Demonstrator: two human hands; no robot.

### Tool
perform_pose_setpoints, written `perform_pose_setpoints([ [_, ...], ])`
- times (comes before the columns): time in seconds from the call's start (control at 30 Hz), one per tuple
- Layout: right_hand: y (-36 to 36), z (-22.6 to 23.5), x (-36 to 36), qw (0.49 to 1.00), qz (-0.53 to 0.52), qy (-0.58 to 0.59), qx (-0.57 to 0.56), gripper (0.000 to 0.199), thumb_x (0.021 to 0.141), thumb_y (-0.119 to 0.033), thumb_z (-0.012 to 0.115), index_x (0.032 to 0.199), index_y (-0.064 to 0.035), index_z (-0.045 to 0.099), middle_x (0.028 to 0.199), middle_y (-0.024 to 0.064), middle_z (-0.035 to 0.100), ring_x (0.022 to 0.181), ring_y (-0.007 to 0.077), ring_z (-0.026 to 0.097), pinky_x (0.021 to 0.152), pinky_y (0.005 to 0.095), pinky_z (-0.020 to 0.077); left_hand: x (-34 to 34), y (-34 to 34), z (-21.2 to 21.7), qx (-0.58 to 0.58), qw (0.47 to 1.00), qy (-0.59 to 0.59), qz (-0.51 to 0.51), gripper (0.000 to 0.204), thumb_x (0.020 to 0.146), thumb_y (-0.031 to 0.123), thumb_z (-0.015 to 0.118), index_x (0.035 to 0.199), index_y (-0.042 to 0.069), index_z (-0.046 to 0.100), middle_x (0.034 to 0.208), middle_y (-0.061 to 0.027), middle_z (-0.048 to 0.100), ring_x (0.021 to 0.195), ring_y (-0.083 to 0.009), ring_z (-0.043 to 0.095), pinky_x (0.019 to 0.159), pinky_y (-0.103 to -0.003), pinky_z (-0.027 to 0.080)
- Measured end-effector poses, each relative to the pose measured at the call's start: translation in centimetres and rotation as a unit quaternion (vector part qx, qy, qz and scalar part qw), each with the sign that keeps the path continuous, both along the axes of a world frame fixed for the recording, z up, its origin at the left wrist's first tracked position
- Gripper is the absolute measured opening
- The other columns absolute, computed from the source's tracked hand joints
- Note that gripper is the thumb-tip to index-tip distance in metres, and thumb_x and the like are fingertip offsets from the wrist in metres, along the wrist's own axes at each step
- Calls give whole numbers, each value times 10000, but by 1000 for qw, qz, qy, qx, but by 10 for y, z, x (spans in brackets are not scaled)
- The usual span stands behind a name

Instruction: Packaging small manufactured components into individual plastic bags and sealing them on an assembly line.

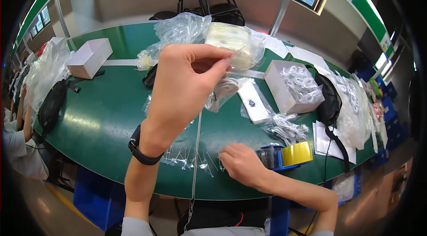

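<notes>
My left hand point(184, 87), with a dark wristband, is raised over the table, thumb and forefinger pinched together. What the fingertips pinch is too thin to make out. Just below them shows a clear bag with a coiled pale cable point(222, 91); I cannot tell whether the fingers hold it. Low over the near edge, my right hand point(242, 165) has its fingers curled inward, and anything in them is hidden. Thin clear and whitish strips point(204, 165) lie scattered to its left. Touching or close to its right side is a blue tape dispenser point(272, 157) with a yellow roll point(297, 153).
A white box point(284, 89) holds clear-bagged items, with bagged white cables point(287, 127) before it. A flat white packet point(253, 102) lies nearby. Large clear bags point(231, 40) and another white box point(91, 58) stand farther back. Black pouches point(52, 105) lie at both sides; another person's arm point(26, 114) shows left.
</notes>
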State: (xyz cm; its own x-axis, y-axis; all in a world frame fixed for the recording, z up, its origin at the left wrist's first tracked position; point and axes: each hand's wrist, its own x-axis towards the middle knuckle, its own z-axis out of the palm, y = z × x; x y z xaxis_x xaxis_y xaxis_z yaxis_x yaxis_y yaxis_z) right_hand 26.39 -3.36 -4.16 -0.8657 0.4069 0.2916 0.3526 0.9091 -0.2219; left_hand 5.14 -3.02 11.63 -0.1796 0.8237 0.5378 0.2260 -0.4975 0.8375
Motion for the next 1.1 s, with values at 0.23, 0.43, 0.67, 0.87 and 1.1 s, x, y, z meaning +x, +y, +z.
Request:
perform_pose_setpoints([
  [0.23,-25,-4,6,999,3,-23,23,168,813,-68,698,949,19,651,1010,131,634,936,296,643,837,388,531,-2,-3,2,13,1000,8,-5,163,922,19,684,1054,-44,755,878,-110,764,800,-133,729,753,-242,576],
  [0.43,-36,7,15,996,27,-64,51,317,866,-126,701,1101,74,628,1184,165,614,1084,332,629,1053,416,483,-2,-3,0,20,1000,18,-10,160,924,17,683,1054,-42,755,884,-100,765,801,-127,726,747,-241,573],
  [0.67,-25,46,32,996,43,63,-43,280,801,-100,769,1052,-12,684,1141,140,652,1053,321,635,1014,436,492,7,-1,-3,3,1000,20,-14,166,919,25,702,1065,-36,753,890,-94,766,819,-122,723,751,-238,569],
  [0.87,5,97,13,875,-203,411,-156,257,851,-49,726,1104,-18,691,1182,117,637,1067,234,634,940,359,509,29,-6,-4,14,999,46,-19,153,894,13,723,1033,-40,761,881,-84,769,813,-107,716,753,-235,565],
  [1.1,29,115,18,881,-105,443,-128,110,928,23,640,1020,42,699,1086,123,665,1012,162,637,913,277,497,49,-9,-10,28,997,60,-47,161,904,11,708,1046,-41,761,887,-111,772,826,-138,739,766,-245,587],
])
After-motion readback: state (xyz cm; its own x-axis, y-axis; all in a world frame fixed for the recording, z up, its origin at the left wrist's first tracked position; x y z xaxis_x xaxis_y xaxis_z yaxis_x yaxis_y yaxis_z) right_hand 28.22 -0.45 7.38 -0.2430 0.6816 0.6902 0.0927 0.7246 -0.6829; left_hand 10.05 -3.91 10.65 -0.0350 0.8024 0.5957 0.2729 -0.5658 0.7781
